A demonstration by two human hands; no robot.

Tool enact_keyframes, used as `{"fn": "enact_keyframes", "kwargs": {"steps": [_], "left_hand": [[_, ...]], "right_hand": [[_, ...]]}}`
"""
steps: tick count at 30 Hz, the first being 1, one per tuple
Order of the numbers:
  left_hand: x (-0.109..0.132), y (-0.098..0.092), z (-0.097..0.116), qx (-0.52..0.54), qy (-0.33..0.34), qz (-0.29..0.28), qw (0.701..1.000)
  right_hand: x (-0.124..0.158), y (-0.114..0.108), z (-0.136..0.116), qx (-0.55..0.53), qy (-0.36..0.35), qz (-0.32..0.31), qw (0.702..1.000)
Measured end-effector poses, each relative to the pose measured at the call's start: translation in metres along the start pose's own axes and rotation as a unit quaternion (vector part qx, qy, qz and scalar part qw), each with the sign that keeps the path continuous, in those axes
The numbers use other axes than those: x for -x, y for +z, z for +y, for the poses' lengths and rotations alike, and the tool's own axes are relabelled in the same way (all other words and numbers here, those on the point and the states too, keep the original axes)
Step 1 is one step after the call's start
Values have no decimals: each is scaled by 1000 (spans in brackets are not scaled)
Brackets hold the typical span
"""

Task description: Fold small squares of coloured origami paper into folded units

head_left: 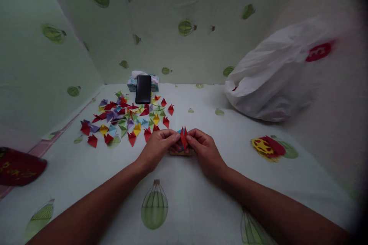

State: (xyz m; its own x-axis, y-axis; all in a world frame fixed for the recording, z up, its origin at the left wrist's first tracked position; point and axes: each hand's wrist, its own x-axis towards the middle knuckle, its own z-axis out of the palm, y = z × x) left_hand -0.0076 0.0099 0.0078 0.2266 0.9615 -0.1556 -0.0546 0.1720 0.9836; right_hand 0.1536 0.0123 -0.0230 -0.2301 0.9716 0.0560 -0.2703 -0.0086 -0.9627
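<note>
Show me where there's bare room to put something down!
There's bare pale surface between the right hand and the yellow cutout, and farther back, between the folded papers and white bag. It's crowded on the left, by the phone.

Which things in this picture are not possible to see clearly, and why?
In the head view:
- Brown object: mostly covered by the left hand, right hand and red folded paper.
- White bag: its plastic hides whatever is inside.
- Dark red object: cut off by the left edge.
- Tissue box: partly behind the phone.
</note>
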Motion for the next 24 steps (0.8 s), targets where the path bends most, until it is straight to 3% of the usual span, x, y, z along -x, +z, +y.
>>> {"fn": "enact_keyframes", "kwargs": {"steps": [3,8,11,18,24], "left_hand": [[0,0,-1,-15,8,3,1000],[1,1,-2,-140,75,45,986],[1,1,-2,-176,94,41,979],[1,-1,0,-11,26,-24,999],[1,1,-1,36,51,23,998]], "right_hand": [[1,1,0,-12,6,-5,1000],[2,2,0,-24,20,-30,999],[2,2,1,-25,22,-33,999],[0,3,0,-73,24,-42,996],[1,3,-2,-70,23,-41,996]]}}
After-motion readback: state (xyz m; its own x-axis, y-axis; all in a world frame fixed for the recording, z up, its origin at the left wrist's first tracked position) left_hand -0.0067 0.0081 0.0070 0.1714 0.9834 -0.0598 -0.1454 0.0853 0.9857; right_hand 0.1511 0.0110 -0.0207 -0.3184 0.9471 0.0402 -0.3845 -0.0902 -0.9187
